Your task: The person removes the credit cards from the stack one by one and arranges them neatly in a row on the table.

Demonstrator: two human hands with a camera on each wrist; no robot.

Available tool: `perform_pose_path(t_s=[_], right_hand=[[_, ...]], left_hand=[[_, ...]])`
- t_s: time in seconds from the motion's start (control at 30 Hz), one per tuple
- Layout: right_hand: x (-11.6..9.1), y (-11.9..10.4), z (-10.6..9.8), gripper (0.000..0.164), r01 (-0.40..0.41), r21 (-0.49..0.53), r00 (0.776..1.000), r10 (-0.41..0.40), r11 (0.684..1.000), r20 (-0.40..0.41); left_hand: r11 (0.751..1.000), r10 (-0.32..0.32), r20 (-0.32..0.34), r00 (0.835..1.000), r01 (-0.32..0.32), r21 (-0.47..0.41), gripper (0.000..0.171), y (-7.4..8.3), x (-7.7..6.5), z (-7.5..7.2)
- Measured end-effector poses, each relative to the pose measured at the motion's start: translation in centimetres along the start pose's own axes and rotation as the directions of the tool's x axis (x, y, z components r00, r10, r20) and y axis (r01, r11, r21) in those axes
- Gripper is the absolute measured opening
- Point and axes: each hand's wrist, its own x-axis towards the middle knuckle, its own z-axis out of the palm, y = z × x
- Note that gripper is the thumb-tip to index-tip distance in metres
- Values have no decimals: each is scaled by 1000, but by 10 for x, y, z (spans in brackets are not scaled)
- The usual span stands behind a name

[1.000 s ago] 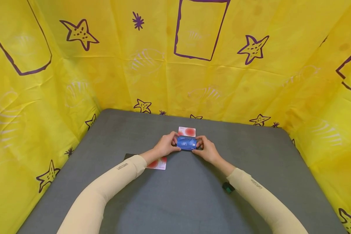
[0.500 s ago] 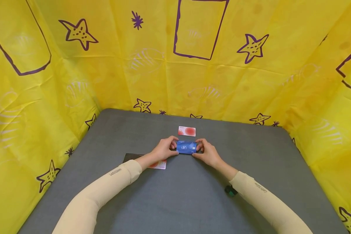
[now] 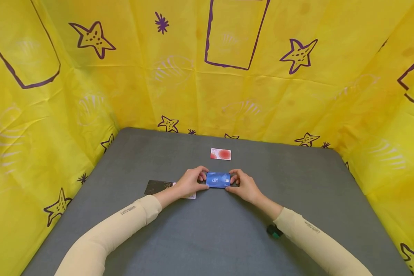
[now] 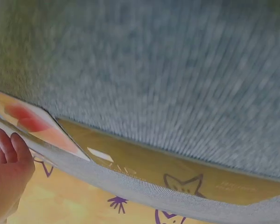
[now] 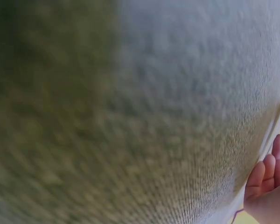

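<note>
Between my two hands is a blue card [image 3: 218, 180] marked VIP, its lettering upside down in the head view. My left hand [image 3: 192, 181] pinches its left short edge between thumb and fingers. At the opposite edge, my right hand [image 3: 245, 185] holds it in the same way. Beyond the hands a white card with red circles [image 3: 221, 154] lies flat. Beneath my left forearm lie a black VIP card [image 3: 157, 186] and another white and red card [image 4: 32, 120], partly covered in the head view. In the left wrist view these two lie edge to edge or slightly overlapping.
A grey cloth-covered table [image 3: 207, 237] spreads under everything. Yellow curtains [image 3: 179, 84] with starfish drawings enclose its back and sides. A dark band with a green part [image 3: 274, 231] shows at the right sleeve's cuff.
Both hands have drawn the blue card toward me, widening the gap from the white and red card behind it. More of the black card shows beside my left forearm.
</note>
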Motion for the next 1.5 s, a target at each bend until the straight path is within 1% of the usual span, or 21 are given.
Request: perform_pose_path(t_s=[0.2,0.33,0.5,0.63,0.73,0.83,0.9,1.07,1.23,1.5], right_hand=[[-8,-3,2,53,6,13,1000,-6,1000,4],[-11,-5,3,53,10,5,1000,-10,1000,9],[-13,-6,4,53,10,-4,1000,-10,1000,16],[-16,-8,5,54,12,-19,999,-12,1000,32],[-18,-11,6,54,17,-37,999,-15,999,38],[-20,-13,6,54,24,-57,999,-22,998,41],[-21,-14,7,54,35,-69,998,-31,997,47],[-23,-16,9,53,66,-81,996,-61,995,64],[-24,-17,11,52,81,-72,995,-76,994,64],[-25,-17,14,49,119,-79,992,-115,990,57]], left_hand=[[999,26,-6,1000,-26,32,49,2,-8,1],[997,32,-5,999,-31,67,49,3,-11,0],[989,24,1,1000,-24,144,49,4,-15,-1],[982,0,13,1000,-3,187,50,4,-20,-3],[982,10,17,1000,-13,188,50,4,-24,-4],[982,41,18,999,-44,182,50,4,-27,-6],[982,51,23,998,-54,183,50,3,-29,-6],[981,41,44,998,-48,189,50,0,-33,-7],[979,50,56,997,-60,196,50,-2,-35,-8],[976,105,48,993,-112,184,49,-6,-40,-12]])
